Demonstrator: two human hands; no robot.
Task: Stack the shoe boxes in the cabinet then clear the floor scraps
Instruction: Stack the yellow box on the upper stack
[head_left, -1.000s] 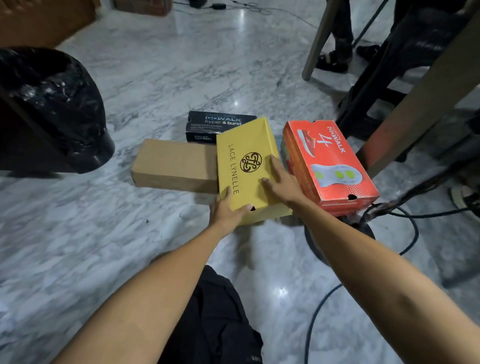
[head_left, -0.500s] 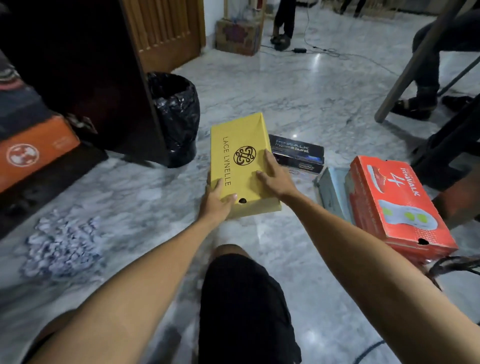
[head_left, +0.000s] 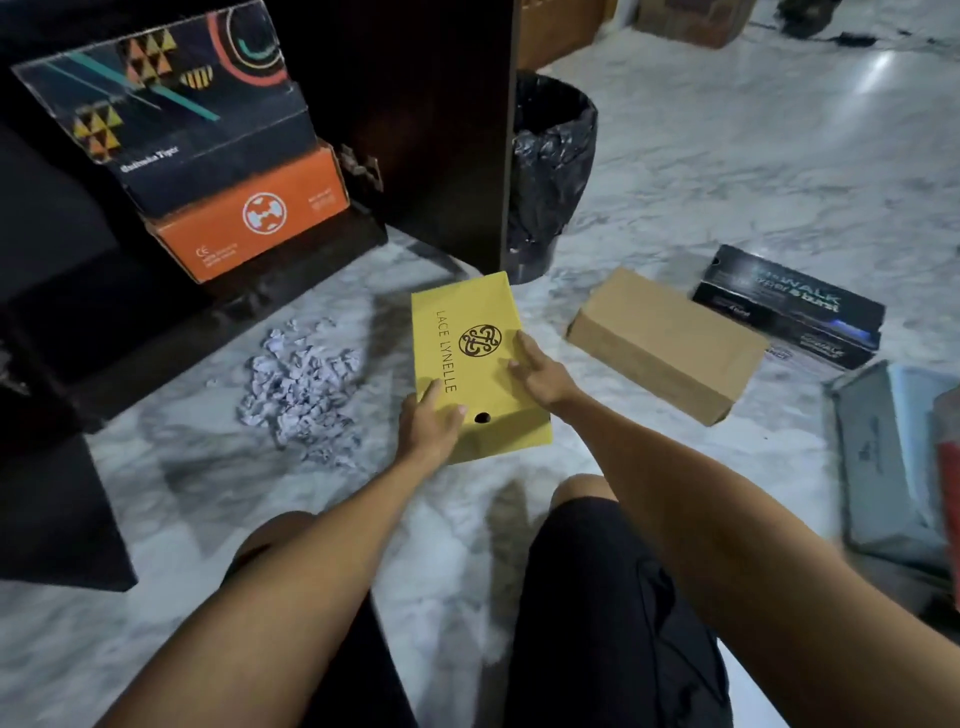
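Observation:
I hold a yellow shoe box (head_left: 467, 317) marked LACE LYNELLE above the marble floor, between both hands. My left hand (head_left: 428, 426) grips its near left corner; my right hand (head_left: 540, 371) presses its right side. In the dark cabinet (head_left: 415, 130) at the upper left, a black patterned box (head_left: 171, 104) sits on an orange box (head_left: 249, 218). A heap of white paper scraps (head_left: 301, 384) lies on the floor left of the yellow box. A plain brown box (head_left: 665, 343) and a black box (head_left: 789, 306) lie on the floor to the right.
A bin with a black liner (head_left: 550, 171) stands beside the cabinet's open door. A grey-blue box (head_left: 893, 467) and a red box's edge (head_left: 950, 499) lie at the far right. My knees in black shorts fill the lower middle. Cardboard cartons stand far back.
The yellow box has been lifted off the row of floor boxes and carried left toward the cabinet. My view turned left, bringing the cabinet's stacked boxes and the scraps into sight.

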